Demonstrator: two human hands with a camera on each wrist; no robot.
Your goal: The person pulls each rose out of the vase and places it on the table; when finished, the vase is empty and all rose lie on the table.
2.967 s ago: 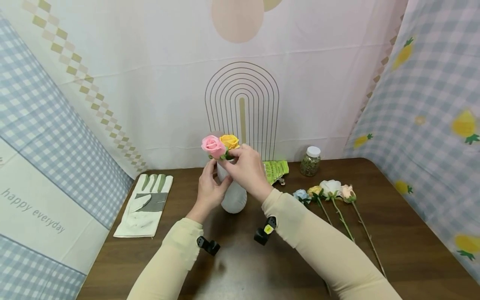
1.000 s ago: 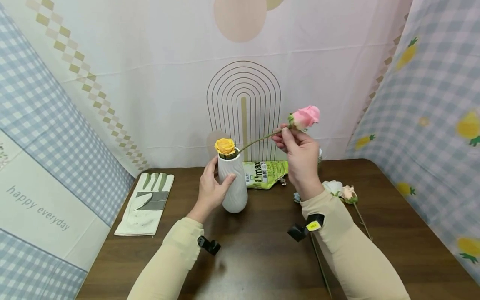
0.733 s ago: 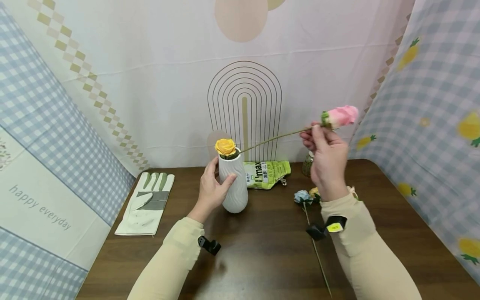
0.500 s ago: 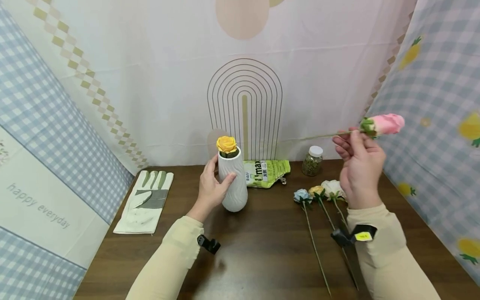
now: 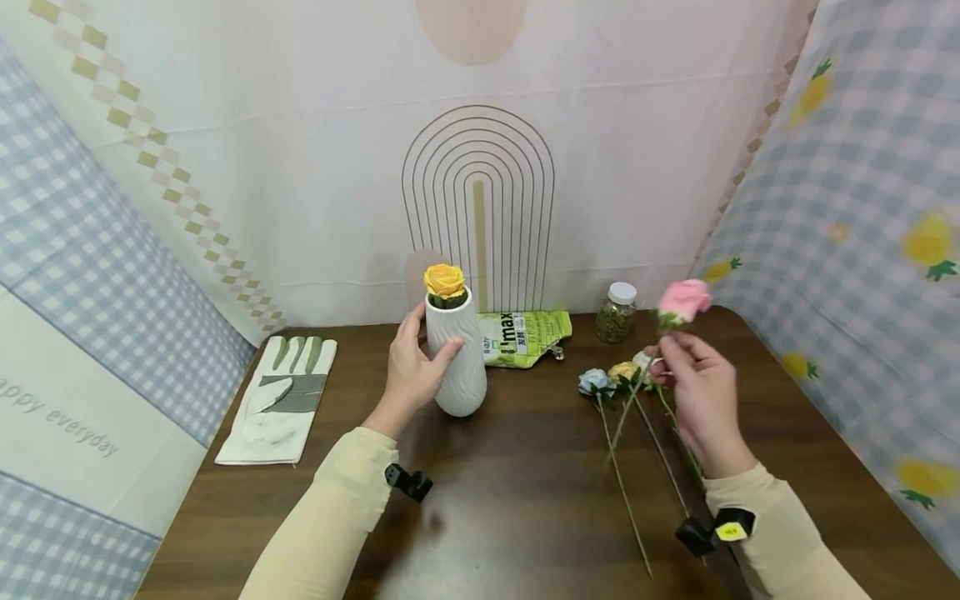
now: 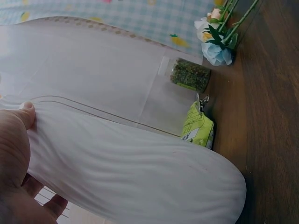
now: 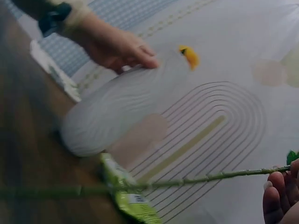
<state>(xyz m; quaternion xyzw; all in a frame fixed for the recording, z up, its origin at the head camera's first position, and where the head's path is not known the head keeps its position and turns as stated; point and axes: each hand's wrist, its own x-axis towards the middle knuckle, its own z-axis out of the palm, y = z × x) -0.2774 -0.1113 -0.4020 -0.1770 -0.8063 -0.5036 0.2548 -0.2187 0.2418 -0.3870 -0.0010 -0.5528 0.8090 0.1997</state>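
Observation:
My left hand (image 5: 414, 367) grips the white ribbed vase (image 5: 459, 367) near its neck, thumb in front. A yellow rose (image 5: 444, 282) sits in the vase mouth. In the left wrist view the vase (image 6: 140, 172) stretches away from my thumb. To the right, my right hand (image 5: 701, 392) pinches a pink rose (image 5: 684, 300) just below its head. Its stem (image 7: 205, 178) slants down to the left, over the other flowers. Under it on the table lie a blue rose (image 5: 597, 382), a yellow flower (image 5: 622, 372) and a white one (image 5: 647, 367) partly hidden by my right hand.
A green-and-white bag (image 5: 528, 337) lies behind the vase, with a jar (image 5: 617, 315) with a white lid to its right. A white and grey glove (image 5: 281, 400) lies at the left of the brown table (image 5: 510, 508). Cloth hangs behind and at both sides.
My right hand has drawn the pink rose out of the vase, carried it right, and lowered it over the lying flowers. My left hand stays on the vase.

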